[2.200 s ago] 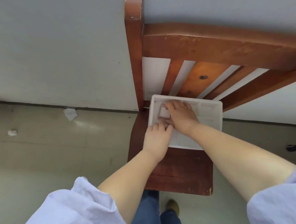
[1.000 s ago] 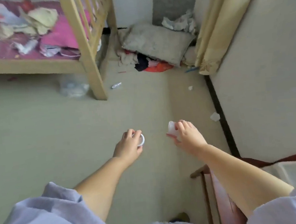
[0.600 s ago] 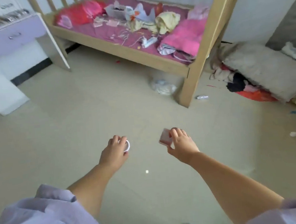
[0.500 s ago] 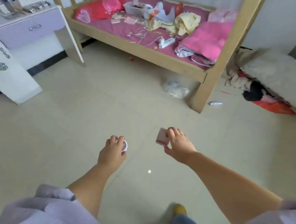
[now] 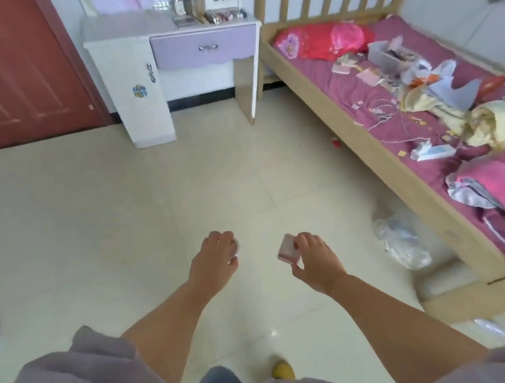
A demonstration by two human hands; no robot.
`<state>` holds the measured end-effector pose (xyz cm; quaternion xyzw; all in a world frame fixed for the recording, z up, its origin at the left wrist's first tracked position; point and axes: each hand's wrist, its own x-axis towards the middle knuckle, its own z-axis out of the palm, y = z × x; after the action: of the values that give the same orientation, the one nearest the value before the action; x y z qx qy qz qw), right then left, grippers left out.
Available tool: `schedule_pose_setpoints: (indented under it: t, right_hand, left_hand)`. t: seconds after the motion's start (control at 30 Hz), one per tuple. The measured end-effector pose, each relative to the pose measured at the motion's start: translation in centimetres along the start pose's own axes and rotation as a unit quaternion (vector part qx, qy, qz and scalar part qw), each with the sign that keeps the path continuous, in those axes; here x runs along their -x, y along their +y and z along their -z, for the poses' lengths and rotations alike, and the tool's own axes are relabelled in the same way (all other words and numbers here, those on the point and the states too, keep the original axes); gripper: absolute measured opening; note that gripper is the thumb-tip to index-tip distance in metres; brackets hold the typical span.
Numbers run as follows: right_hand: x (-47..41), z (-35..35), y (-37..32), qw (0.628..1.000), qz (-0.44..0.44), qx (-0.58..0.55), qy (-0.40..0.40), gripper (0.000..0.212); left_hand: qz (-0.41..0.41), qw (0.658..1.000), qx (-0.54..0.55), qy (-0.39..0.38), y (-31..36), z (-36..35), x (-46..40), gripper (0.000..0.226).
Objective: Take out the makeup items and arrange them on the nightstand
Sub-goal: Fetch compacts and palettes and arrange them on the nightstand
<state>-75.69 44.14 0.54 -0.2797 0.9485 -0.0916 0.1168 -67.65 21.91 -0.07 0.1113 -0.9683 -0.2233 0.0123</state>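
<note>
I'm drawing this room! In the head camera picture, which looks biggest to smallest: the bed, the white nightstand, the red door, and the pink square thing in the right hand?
1. Bed, largest.
2 and 3. Red door and white nightstand: too alike to rank, and the door is cut off at the edge.
4. Pink square thing in the right hand, smallest, though nearest the camera.

View: no longer on the brown wooden chair and white plastic tray seen earliest; now facing the white nightstand with lilac drawer (image 5: 199, 48), previously at the frame's left edge, now upper centre. Red-brown door (image 5: 13, 66): newly in view, left. Pale wooden bed with magenta cover (image 5: 392, 108): shifted to the right side. Left hand (image 5: 216, 257) and right hand (image 5: 314, 259): off the tray, now over the cream tiled floor (image 5: 92, 223), the right holding a small pink square compact (image 5: 288, 248).
</note>
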Motion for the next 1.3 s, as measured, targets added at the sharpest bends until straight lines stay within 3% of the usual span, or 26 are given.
schedule_pose_setpoints:
  t: [0.3, 0.63, 0.9, 1.2, 1.3]
  right_hand:
    - [-24.9, 1.4, -6.0, 0.989, 0.142, -0.019, -0.018, 0.038]
    - [-50.3, 5.0, -16.3, 0.987, 0.144, -0.066, -0.003, 0.036]
    - [-70.4, 7.2, -16.6, 0.988, 0.146, -0.037, 0.008, 0.036]
    - [-98.0, 15.2, -15.4, 0.985, 0.169, -0.009, 0.032, 0.037]
    - [-105.2, 16.8, -16.1, 0.985, 0.169, -0.008, 0.022, 0.038]
  left_hand:
    - [0.124, 0.992, -0.01, 0.027, -11.6, 4.8, -14.2, 0.038]
    - [0.141, 0.989, -0.037, 0.032, -26.6, 15.1, -35.1, 0.04]
    - [0.087, 0.995, -0.056, 0.011, -33.2, 17.3, -53.8, 0.042]
    - [0.12, 0.989, -0.013, 0.08, -38.7, 23.5, -80.4, 0.042]
    - [0.125, 0.99, -0.013, 0.067, -40.5, 24.6, -86.7, 0.043]
